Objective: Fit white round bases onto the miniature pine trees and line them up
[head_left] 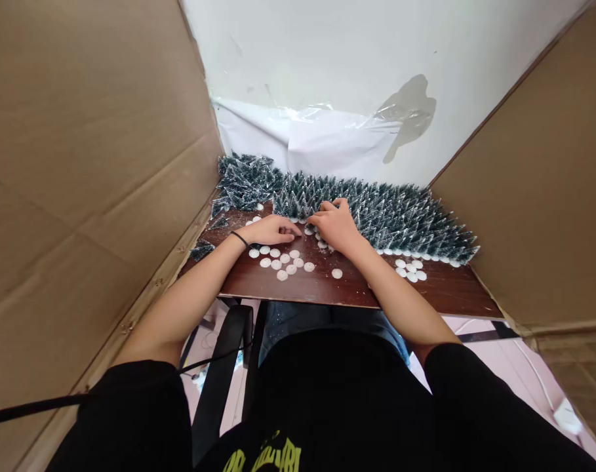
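Observation:
My left hand (pixel 274 229), palm down, rests low over the tabletop with loosely curved fingers. A gap shows between its thumb and fingers, with nothing visible in them. My right hand (pixel 336 226) is at the front edge of a dense block of miniature snow-dusted fir trees (pixel 391 213). Its fingers are bent in among the trees, and what they pinch is hidden behind the hand. White round bases (pixel 400 252) line the block's front edge. Loose white discs (pixel 285 259) lie in front of my left hand, and another disc (pixel 337 273) sits apart below my right.
A jumbled heap of trees (pixel 248 177) lies at the back left. One tree (pixel 202 249) is on the left table edge. More white discs (pixel 412 271) are at the right. Cardboard walls (pixel 130 164) flank the brown table (pixel 258 285), with a white wall (pixel 327 59) behind.

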`<state>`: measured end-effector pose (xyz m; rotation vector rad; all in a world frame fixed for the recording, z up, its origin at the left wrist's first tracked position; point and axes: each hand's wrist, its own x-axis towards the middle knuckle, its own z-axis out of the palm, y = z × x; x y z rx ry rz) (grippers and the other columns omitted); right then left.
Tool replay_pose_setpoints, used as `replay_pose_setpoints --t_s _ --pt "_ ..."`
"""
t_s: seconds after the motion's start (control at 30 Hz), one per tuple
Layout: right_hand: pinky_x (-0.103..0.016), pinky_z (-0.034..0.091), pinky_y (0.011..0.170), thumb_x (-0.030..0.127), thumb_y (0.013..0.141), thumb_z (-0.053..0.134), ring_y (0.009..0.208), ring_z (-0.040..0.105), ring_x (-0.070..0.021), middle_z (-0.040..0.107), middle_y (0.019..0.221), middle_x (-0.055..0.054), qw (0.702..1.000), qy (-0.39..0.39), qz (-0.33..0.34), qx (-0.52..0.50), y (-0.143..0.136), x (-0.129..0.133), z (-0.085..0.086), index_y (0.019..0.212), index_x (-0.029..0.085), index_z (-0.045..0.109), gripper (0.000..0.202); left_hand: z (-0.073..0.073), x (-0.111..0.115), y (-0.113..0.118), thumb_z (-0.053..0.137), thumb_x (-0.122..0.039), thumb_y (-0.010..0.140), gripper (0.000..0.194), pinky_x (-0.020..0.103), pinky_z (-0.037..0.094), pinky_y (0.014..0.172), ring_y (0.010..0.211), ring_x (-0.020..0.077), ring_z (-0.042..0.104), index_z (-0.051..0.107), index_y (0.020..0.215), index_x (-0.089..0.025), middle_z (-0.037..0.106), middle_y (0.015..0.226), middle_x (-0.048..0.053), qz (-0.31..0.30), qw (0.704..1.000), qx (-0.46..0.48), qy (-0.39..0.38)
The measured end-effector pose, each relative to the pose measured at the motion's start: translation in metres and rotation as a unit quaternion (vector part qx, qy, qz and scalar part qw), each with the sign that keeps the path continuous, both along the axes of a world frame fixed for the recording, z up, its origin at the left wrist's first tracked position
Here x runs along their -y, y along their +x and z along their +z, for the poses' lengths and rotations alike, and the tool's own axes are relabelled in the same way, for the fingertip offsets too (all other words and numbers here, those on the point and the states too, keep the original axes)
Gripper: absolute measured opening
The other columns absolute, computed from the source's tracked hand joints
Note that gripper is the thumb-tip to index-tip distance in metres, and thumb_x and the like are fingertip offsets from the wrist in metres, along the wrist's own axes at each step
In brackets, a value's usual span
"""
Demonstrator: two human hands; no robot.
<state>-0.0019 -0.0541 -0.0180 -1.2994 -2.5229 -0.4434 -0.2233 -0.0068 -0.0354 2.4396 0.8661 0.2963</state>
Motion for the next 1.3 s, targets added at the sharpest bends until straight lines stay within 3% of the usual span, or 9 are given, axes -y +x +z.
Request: replay_pose_setpoints --t_s 0.13,0.27,0.47,0.73,0.9,1.0,1.07,1.17,1.3 --pt "-0.042 0.02 0.085 0.001 0.09 0.053 0.095 0.047 -0.0239 0.076 0.083 -0.006 1.0 -0.001 -0.009 0.009 -0.002 -0.001 -0.001 0.09 0.021 0.078 0.032 -0.002 -0.001 0.0 0.06 -0.029 0.087 0.042 0.018 0.042 0.067 0.066 0.0079 0.058 0.071 0.126 -0.018 0.076 0.098 0.001 0.001 1.0 -0.01 0.0" --pt "-0.039 0.018 0.079 0.001 0.09 0.054 0.093 0.045 -0.0245 0.074 0.08 -0.008 0.999 0.015 -0.031 0.013 -0.003 -0.003 -0.002 0.086 0.019 0.077 0.029 -0.005 -0.004 -0.001 0.06 -0.033 0.089 0.043 0.019 0.046 0.076 0.079 0.0106 0.065 0.07 0.128 -0.02 0.075 0.116 0.003 -0.004 1.0 -0.013 0.026" --pt "-0.039 0.021 0.078 0.004 0.092 0.051 0.096 0.045 -0.0264 0.074 0.082 -0.01 0.999 0.02 -0.027 0.028 -0.006 -0.007 -0.004 0.087 0.018 0.076 0.029 -0.008 -0.007 0.0 0.059 -0.039 0.091 0.046 0.02 0.048 0.085 0.092 0.0144 0.069 0.068 0.132 -0.021 0.074 0.121 0.005 -0.001 0.999 -0.023 0.049" --pt "-0.039 0.029 0.08 0.003 0.092 0.043 0.105 0.049 -0.0288 0.068 0.124 -0.013 0.996 0.073 -0.015 -0.051 -0.002 -0.003 -0.003 0.133 0.019 0.062 0.048 -0.004 0.0 0.007 0.053 -0.04 0.092 0.051 0.025 0.046 0.1 0.109 0.019 0.067 0.063 0.138 -0.018 0.07 0.131 0.007 0.036 0.998 -0.034 0.024" --pt "-0.037 0.033 0.077 0.004 0.093 0.04 0.097 0.05 -0.0258 0.07 0.116 -0.013 0.988 0.089 0.045 -0.116 -0.001 0.008 -0.006 0.125 0.016 0.066 0.043 0.015 0.006 0.0 0.045 -0.044 0.094 0.052 0.028 0.05 0.091 0.09 0.0172 0.067 0.065 0.133 -0.015 0.076 0.108 0.007 0.093 0.995 0.032 -0.01" --pt "-0.035 0.038 0.075 0.003 0.092 0.038 0.091 0.05 -0.0234 0.072 0.108 -0.011 0.981 0.078 0.112 -0.134 -0.009 0.015 -0.015 0.114 0.015 0.071 0.041 0.038 0.01 -0.019 0.045 -0.049 0.094 0.049 0.026 0.049 0.085 0.085 0.0157 0.064 0.074 0.11 -0.013 0.074 0.096 0.006 0.118 0.99 0.074 -0.008" --pt "-0.035 0.041 0.074 0.002 0.089 0.04 0.089 0.05 -0.0225 0.073 0.105 -0.009 0.979 0.058 0.147 -0.129 -0.015 0.018 -0.02 0.108 0.016 0.073 0.041 0.055 0.012 -0.038 0.055 -0.053 0.087 0.045 0.024 0.048 0.081 0.082 0.0144 0.062 0.075 0.101 -0.015 0.073 0.093 0.004 0.087 0.995 0.03 -0.031" --pt "-0.034 0.043 0.075 0.002 0.088 0.04 0.089 0.05 -0.0219 0.073 0.105 -0.008 0.977 0.038 0.165 -0.128 -0.02 0.02 -0.025 0.106 0.017 0.073 0.041 0.074 0.015 -0.065 0.07 -0.054 0.076 0.049 0.021 0.046 0.08 0.081 0.0124 0.061 0.074 0.113 -0.022 0.073 0.094 0.0 0.021 0.993 -0.076 -0.089" --pt "-0.033 0.044 0.076 0.003 0.089 0.038 0.09 0.051 -0.0217 0.074 0.103 -0.007 0.977 0.023 0.157 -0.144 -0.018 0.019 -0.028 0.105 0.017 0.074 0.041 0.072 0.01 -0.078 0.071 -0.053 0.074 0.056 0.02 0.044 0.079 0.082 0.0122 0.06 0.073 0.121 -0.024 0.074 0.1 -0.001 0.028 0.986 -0.144 -0.08"
